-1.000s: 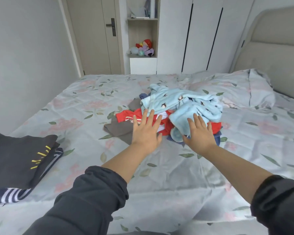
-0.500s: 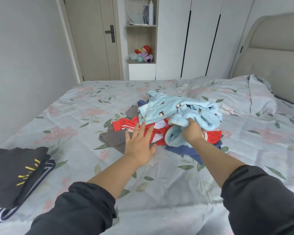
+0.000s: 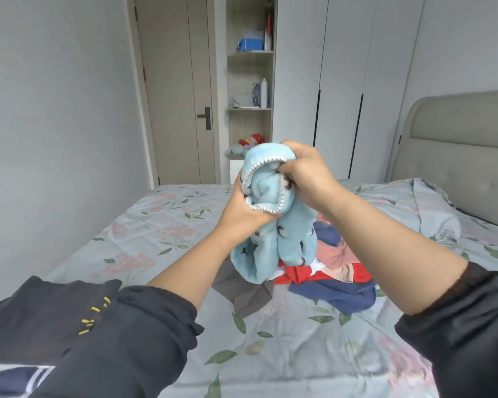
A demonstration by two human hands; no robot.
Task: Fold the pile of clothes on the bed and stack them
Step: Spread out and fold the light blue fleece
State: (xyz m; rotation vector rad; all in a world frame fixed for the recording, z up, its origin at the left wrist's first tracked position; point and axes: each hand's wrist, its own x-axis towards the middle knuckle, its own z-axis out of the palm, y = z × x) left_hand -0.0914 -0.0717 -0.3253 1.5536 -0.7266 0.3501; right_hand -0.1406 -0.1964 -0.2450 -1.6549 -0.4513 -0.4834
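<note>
A light blue fleece garment [image 3: 282, 239] with small dark prints and a white zipper hangs bunched in the air above the bed. My left hand [image 3: 242, 209] grips its lower left part, and my right hand [image 3: 305, 170] grips its upper right edge. Below it, the pile of clothes [image 3: 334, 271] lies on the floral sheet, with red, navy, pink and grey-brown pieces showing. At the lower left a stack of folded clothes [image 3: 41, 314] rests on the bed, a black garment with yellow marks on top and a striped navy one under it.
The bed [image 3: 285, 349] has a floral sheet, with a pillow [image 3: 431, 205] and padded headboard [image 3: 457, 156] at the right. Behind it stand a door [image 3: 179, 96], open shelves [image 3: 250, 81] with bottles and toys, and white wardrobes [image 3: 342, 81].
My right hand grabbed the blue fleece garment and lifted it off the pile. My left hand left the pile and took hold of it too. The camera tilted up.
</note>
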